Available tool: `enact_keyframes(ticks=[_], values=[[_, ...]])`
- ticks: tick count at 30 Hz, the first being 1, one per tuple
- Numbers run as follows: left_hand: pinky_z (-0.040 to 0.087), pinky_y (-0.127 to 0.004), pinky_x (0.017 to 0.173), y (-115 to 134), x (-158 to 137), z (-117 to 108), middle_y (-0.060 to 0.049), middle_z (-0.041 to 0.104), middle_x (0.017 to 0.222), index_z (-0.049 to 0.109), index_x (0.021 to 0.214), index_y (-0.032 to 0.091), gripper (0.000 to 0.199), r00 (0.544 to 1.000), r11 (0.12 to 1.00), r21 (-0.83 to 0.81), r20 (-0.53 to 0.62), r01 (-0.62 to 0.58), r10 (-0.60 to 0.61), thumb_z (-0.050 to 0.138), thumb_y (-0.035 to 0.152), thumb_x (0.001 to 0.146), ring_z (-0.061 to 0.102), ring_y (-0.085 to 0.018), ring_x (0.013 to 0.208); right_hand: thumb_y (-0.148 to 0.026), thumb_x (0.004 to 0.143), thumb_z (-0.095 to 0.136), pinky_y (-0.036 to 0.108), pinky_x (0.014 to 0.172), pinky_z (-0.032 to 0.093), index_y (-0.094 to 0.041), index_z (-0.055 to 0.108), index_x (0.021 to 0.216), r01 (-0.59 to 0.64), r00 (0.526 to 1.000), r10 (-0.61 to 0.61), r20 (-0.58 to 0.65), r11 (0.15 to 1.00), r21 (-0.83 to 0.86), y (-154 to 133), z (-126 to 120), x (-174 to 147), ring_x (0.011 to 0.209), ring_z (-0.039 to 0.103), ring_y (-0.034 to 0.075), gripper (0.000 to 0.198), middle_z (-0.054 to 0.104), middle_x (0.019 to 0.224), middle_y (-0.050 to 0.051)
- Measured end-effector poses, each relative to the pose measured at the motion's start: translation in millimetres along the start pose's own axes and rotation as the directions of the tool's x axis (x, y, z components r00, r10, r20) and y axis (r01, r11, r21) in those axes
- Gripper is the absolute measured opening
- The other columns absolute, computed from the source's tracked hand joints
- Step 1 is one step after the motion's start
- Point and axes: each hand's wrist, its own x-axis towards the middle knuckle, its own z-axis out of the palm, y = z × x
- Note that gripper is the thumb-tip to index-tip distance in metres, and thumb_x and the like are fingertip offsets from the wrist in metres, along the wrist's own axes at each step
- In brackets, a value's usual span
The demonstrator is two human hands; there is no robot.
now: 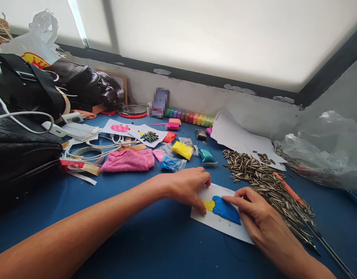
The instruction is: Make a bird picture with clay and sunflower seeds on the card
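A sheet of white paper [207, 223] lies on the blue table, bearing a picture of an animal made of flattened modelling clay. The body is a patch of blue clay [226, 209], joined on its left to a smaller patch of yellow clay [208, 205]. Two thin legs are drawn below the body. My left hand [190, 188] arches over the paper's left side, thumb by the yellow clay, fingers apart and holding nothing. At the other side my right hand [258, 213] rests on the paper, its outstretched index finger touching the blue clay's upper edge.
Striped sunflower seeds [262, 174] are heaped on the right, with an orange-handled tool [289, 190] across them. Clay packets, including a yellow one [182, 150], lie beyond my hands. A pink cloth [128, 159], cables and black bags [24, 151] fill the left.
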Motion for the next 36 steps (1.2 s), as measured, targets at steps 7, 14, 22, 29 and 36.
enact_keyframes(ticks=[7, 14, 22, 29, 36], values=[[0.043, -0.026, 0.082, 0, 0, 1, -0.006, 0.053, 0.117, 0.054, 0.117, 0.018, 0.067, 1.0, 1.0, 0.028, -0.008, -0.015, 0.015, 0.083, 0.048, 0.065, 0.054, -0.021, 0.103, -0.011, 0.087, 0.045, 0.027, 0.066, 0.056, -0.027, 0.075, 0.107, 0.072, 0.997, -0.073, -0.018, 0.995, -0.073, 4, -3, 1, 0.077, 0.064, 0.015, 0.039, 0.06, 0.09, 0.006], [0.043, -0.027, 0.083, -1, 1, 1, -0.006, 0.053, 0.117, 0.053, 0.117, 0.018, 0.067, 1.0, 1.0, 0.024, -0.012, -0.011, 0.011, 0.082, 0.048, 0.064, 0.054, -0.022, 0.103, -0.012, 0.089, 0.043, 0.028, 0.065, 0.055, -0.03, 0.073, 0.114, 0.108, 0.994, -0.107, 0.016, 0.986, -0.129, 6, -5, -3, 0.077, 0.063, 0.016, 0.042, 0.06, 0.094, 0.007], [0.044, -0.027, 0.082, -1, 0, 0, -0.006, 0.053, 0.117, 0.053, 0.117, 0.019, 0.063, 1.0, 1.0, 0.022, -0.007, -0.011, 0.012, 0.08, 0.043, 0.065, 0.054, -0.021, 0.102, -0.016, 0.093, 0.041, 0.029, 0.067, 0.053, -0.032, 0.074, 0.109, 0.09, 0.996, -0.085, 0.041, 0.985, -0.144, 7, -1, -5, 0.078, 0.061, 0.016, 0.039, 0.06, 0.096, 0.008], [0.043, -0.026, 0.08, 2, -1, -1, -0.005, 0.053, 0.118, 0.053, 0.117, 0.019, 0.061, 1.0, 1.0, 0.023, 0.003, 0.004, -0.004, 0.079, 0.04, 0.066, 0.054, -0.021, 0.102, -0.017, 0.092, 0.042, 0.029, 0.07, 0.053, -0.033, 0.073, 0.111, 0.064, 0.998, -0.066, -0.009, 0.985, -0.161, 11, -2, -9, 0.083, 0.062, 0.017, 0.039, 0.063, 0.102, 0.007], [0.043, -0.026, 0.08, 4, -2, -2, -0.006, 0.053, 0.119, 0.053, 0.116, 0.018, 0.061, 1.0, 1.0, 0.022, 0.0, 0.012, -0.012, 0.08, 0.038, 0.065, 0.054, -0.021, 0.104, -0.02, 0.091, 0.045, 0.03, 0.071, 0.055, -0.029, 0.073, 0.107, -0.037, 0.999, 0.036, 0.026, 0.999, 0.01, 3, -5, -2, 0.085, 0.065, 0.018, 0.034, 0.064, 0.097, 0.007]])
